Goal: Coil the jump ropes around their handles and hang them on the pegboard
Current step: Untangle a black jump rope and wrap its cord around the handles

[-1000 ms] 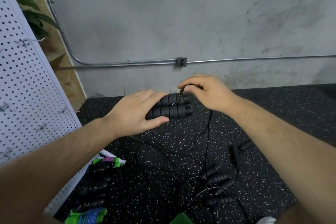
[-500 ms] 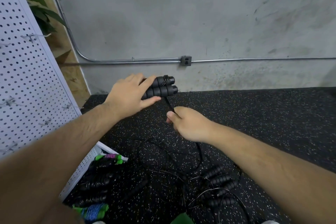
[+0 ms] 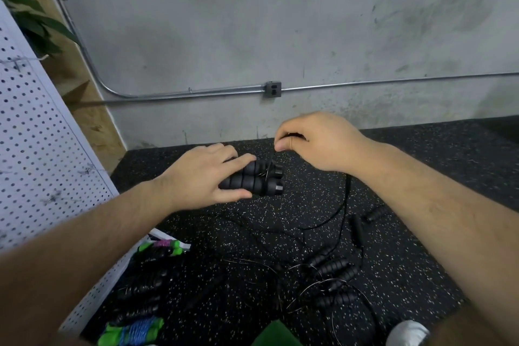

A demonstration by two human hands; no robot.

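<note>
From the head camera, the left hand (image 3: 202, 177) grips a pair of black ribbed foam handles (image 3: 258, 180), fingers curled over the top one and thumb pressed under the bottom one. The two handles lie side by side, stacked and roughly level, their capped ends pointing right, held in the air above the speckled black rubber floor (image 3: 438, 171). Just up and to the right, the right hand (image 3: 317, 143) pinches the thin black cord (image 3: 345, 199) between thumb and forefinger, close above the capped ends. A strand runs from that pinch down across the handles near their caps. The rest of the cord drops below the right wrist and curves down to the floor. Lower on the floor lies a tangle of other jump ropes (image 3: 334, 270) with black ribbed handles and wiry cords, well apart from the held pair. At the lower left, more black handles lie by a green-handled rope with blue cord (image 3: 132, 331) and a green one with pink cord (image 3: 163, 244). The white pegboard (image 3: 33, 149) leans along the left edge, with wire hooks (image 3: 16, 62) on it that carry nothing. Behind stands a grey concrete wall (image 3: 224, 22) with a metal conduit (image 3: 196, 91) and an outlet box (image 3: 273, 89). Plant leaves (image 3: 31, 17) show at the upper left.
</note>
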